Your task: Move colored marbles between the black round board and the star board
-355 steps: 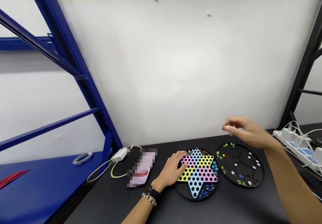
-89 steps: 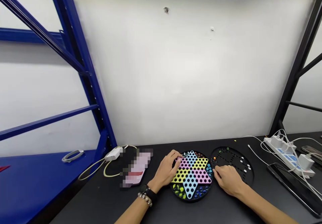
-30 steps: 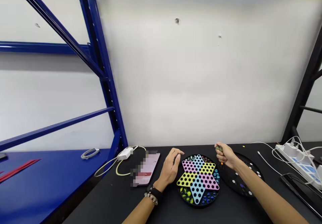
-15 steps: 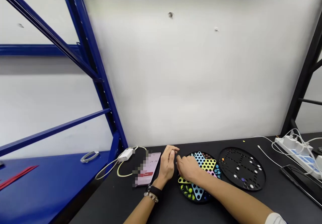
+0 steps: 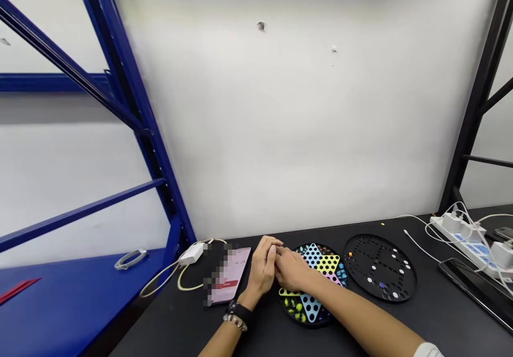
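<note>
My left hand, with a dark watch band and a bead bracelet at its wrist, is cupped at the left side of a round Chinese checkers board. Its curled fingers meet the fingertips of my right hand. The right hand is bent closed over the board's left part, and its fingertips are partly hidden behind the left. Whatever the hands hold cannot be made out. A colourful star full of holes covers the board, with yellow-green pieces and blue pieces lying in rim compartments.
Right of the board lies a round black game board with white, purple and orange pieces. A phone with a lit screen rests left of my hands. Farther right are a power strip with white cables and a dark phone. A blue frame rises at left.
My right hand has come up against my left hand, and their fingertips now meet. The left fingers are more curled. The whole view has shifted slightly.
</note>
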The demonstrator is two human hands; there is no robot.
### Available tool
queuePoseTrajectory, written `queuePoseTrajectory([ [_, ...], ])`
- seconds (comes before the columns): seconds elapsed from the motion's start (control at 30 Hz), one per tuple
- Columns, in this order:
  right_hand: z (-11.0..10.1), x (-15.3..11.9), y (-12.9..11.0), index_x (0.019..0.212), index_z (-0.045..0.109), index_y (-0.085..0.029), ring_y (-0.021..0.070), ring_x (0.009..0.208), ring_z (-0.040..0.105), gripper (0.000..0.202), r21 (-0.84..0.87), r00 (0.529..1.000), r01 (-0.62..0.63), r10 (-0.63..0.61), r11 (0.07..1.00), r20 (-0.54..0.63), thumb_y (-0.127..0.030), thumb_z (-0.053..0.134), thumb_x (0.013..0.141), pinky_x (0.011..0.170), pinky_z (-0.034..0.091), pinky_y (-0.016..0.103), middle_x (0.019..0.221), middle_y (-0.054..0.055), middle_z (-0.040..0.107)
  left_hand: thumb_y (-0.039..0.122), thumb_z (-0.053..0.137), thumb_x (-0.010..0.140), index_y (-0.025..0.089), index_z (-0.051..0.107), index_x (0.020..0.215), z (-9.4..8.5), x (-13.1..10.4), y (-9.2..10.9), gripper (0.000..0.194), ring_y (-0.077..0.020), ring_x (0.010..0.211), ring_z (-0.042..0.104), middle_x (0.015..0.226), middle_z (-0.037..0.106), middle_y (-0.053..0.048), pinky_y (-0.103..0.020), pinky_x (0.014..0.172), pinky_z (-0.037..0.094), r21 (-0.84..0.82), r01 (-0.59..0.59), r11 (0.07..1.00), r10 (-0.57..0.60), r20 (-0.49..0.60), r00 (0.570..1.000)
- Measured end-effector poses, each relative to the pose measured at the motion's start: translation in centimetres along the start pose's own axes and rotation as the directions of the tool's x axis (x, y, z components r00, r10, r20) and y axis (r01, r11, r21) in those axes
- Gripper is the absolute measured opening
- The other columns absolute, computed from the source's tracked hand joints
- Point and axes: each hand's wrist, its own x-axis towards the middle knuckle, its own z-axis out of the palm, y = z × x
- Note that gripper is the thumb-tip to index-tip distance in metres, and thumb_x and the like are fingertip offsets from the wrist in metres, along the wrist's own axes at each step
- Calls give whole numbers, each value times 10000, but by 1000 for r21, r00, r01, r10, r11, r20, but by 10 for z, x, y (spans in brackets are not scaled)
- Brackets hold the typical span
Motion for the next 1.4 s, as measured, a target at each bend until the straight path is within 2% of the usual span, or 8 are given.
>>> queuePoseTrajectory([
  [0.13, 1, -3, 5, 1150, 595, -169, 290, 1058, 570, 279, 22, 999, -36, 36, 999, -10, -242, 434, 934, 914, 464, 449, 1193, 153, 609, 417, 341, 989, 202, 623, 902, 0, 0, -2, 365, -237, 875, 615, 909, 633, -79, -379, 803, 528, 0, 38, 999, -38, 21, 999],
  [0.27, 0, -3, 12, 983, 607, -186, 224, 971, 576, 197, 259, 988, -83, 113, 962, -107, -189, 417, 929, 896, 464, 385, 1034, 94, 627, 451, 359, 967, 204, 623, 911, 5, 0, -11, 365, -244, 892, 629, 933, 652, -79, -394, 831, 525, -12, 157, 988, -157, 14, 988],
  [0.37, -7, 1, 19, 881, 589, -194, 162, 861, 612, 197, 485, 963, -146, 236, 862, -130, -116, 410, 898, 825, 476, 295, 898, 38, 631, 462, 343, 958, 206, 632, 917, 9, -1, -22, 388, -246, 899, 653, 942, 676, -75, -396, 827, 535, -6, 279, 960, -278, 38, 960],
  [0.5, -33, 2, 35, 944, 581, -185, 135, 710, 656, 220, 694, 932, -275, 362, 666, 21, -169, 361, 938, 660, 480, 237, 811, 17, 638, 470, 330, 956, 206, 653, 932, 14, -3, -31, 418, -236, 856, 678, 954, 702, -74, -390, 798, 553, 9, 352, 936, -350, 120, 929],
  [0.77, -103, -74, 133, 788, 600, -181, 163, 715, 585, 247, 435, 879, -346, 450, 831, -161, -322, 434, 906, 694, 451, 277, 756, 24, 637, 303, 514, 864, 259, 650, 1089, 14, -11, -13, 266, -247, 1083, 606, 1131, 666, -47, -420, 971, 472, 223, 205, 953, -282, 406, 869],
  [0.9, -109, -121, 173, 800, 651, -166, 143, 648, 543, 130, 369, 875, -455, 483, 810, 18, -289, 644, 759, 629, 418, 259, 714, 9, 632, 296, 477, 895, 276, 636, 1101, 12, -10, -6, 261, -254, 1126, 584, 1159, 649, -43, -438, 977, 453, 284, 150, 947, -267, 439, 858],
  [1.07, -97, -128, 163, 737, 689, -166, 129, 626, 553, 48, 308, 907, -421, 392, 853, 152, -200, 657, 730, 592, 394, 242, 701, 10, 653, 309, 464, 911, 270, 629, 1103, 11, -9, -5, 256, -244, 1117, 590, 1158, 645, -44, -420, 972, 463, 280, 121, 952, -241, 445, 862],
  [1.4, -102, -110, 103, 849, 696, -162, 118, 591, 523, 131, 514, 938, -259, 339, 818, -67, -240, 598, 810, 567, 410, 232, 737, 12, 677, 329, 463, 923, 267, 623, 1127, 12, -8, -4, 267, -268, 1146, 565, 1194, 633, -64, -456, 992, 434, 275, 131, 952, -252, 470, 846],
])
